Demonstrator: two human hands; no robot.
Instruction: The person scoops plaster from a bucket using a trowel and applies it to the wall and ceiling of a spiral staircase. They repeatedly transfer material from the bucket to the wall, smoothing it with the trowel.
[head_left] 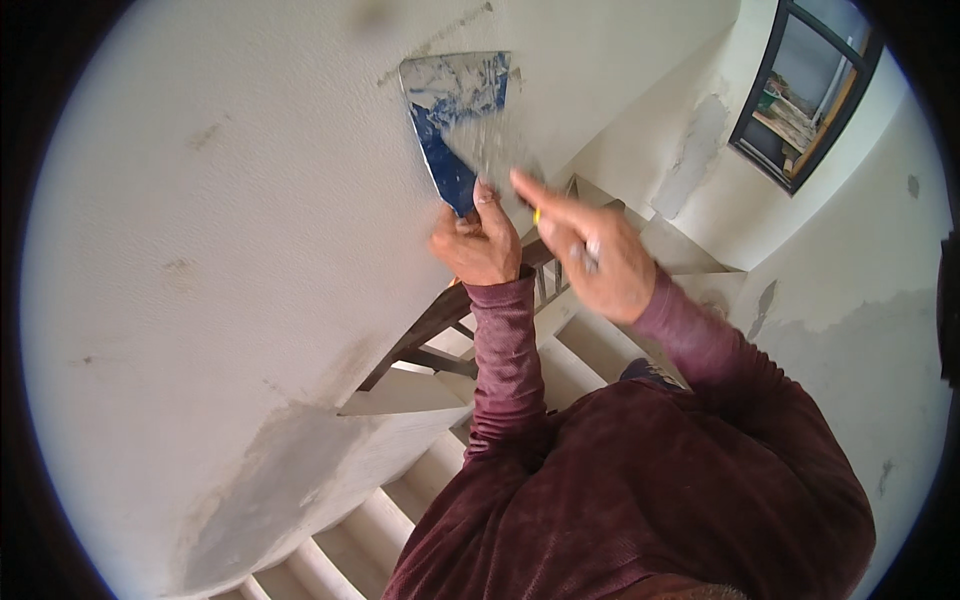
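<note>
The left hand [478, 245] has its fingers pinched around the lower end of a wide blue putty blade [455, 115], smeared with grey filler and pressed flat on the white wall [200, 250]. Just to its right, the right hand [585, 250] grips a yellow-handled tool, mostly hidden, forefinger stretched toward the blade. Grey patches mark the wall lower left. Below lie pale stairs [400, 500] with a dark railing [430, 320]; a dark-framed window [810, 90] sits far right.

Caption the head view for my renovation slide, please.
Both hands, left hand and right hand, press a blue putty knife against a white wall above a staircase.
</note>
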